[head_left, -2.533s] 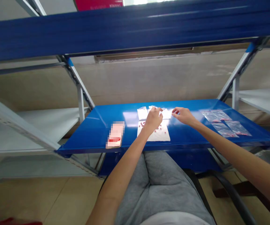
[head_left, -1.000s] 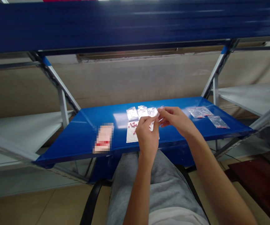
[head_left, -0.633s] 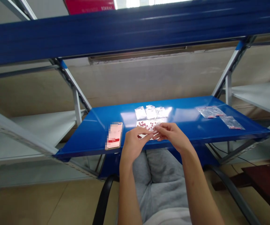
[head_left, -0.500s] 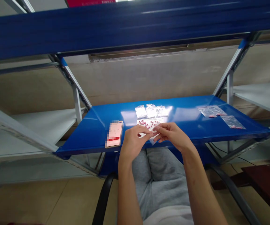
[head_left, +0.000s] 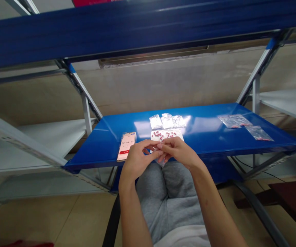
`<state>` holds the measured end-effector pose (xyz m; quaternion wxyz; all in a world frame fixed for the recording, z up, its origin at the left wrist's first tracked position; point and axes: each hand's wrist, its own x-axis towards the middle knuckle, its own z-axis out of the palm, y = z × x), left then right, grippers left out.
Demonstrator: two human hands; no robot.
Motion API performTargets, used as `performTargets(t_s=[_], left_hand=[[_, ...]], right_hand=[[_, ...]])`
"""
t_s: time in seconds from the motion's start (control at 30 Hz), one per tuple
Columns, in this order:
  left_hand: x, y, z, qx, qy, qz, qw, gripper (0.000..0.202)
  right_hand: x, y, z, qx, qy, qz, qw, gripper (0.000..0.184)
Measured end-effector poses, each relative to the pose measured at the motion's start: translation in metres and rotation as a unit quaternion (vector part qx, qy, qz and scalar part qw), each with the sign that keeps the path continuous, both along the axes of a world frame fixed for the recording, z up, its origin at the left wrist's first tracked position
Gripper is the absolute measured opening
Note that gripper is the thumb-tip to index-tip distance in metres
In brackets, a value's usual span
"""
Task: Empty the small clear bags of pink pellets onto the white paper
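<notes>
A small clear plastic bag (head_left: 161,163), glossy and partly covered by fingers, is just below the centre of the frame. The left hand (head_left: 137,157) and right hand (head_left: 180,150) come together around it — fingertips pinching it between them — over the near edge of the blue bench (head_left: 204,137). Earlier the hands were apart; four bags lay at frame right, where three clear bags (head_left: 229,121) lie now.
</notes>
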<state>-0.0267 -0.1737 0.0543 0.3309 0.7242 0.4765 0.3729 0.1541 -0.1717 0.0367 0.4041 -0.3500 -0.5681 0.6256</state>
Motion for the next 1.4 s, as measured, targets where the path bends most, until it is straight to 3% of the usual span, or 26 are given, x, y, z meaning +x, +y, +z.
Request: performTargets(t_s=[0.3,0.57,0.73,1.1,1.23,1.3,1.4], left_hand=[[-0.007,0.001,-0.003,0.035,0.015,0.003,0.999,0.025],[-0.010,0.002,-0.005,-0.016,-0.013,-0.019,1.000,0.028],[-0.008,0.002,-0.002,0.064,0.062,0.049,0.995,0.018],[0.001,0.006,-0.007,0.139,0.141,0.056,0.979,0.014],[0.003,0.007,-0.008,0.172,0.191,0.126,0.958,0.015],[0.004,0.008,-0.008,0.184,0.197,0.158,0.950,0.014],[0.008,0.008,-0.008,0.168,0.158,0.157,0.960,0.009]], right_hand=[[-0.008,0.006,-0.010,0.049,-0.050,-0.041,0.997,0.039],[-0.009,0.004,-0.010,0.055,-0.070,-0.053,0.995,0.030],[-0.008,0.004,-0.011,0.052,-0.070,-0.074,0.993,0.026],[-0.011,0.003,-0.006,0.084,-0.115,-0.100,0.985,0.015],[-0.010,0.001,-0.005,0.082,-0.159,-0.096,0.979,0.015],[-0.010,0.000,-0.004,0.066,-0.177,-0.095,0.977,0.017],[-0.012,0.000,-0.001,0.033,-0.195,-0.115,0.974,0.022]])
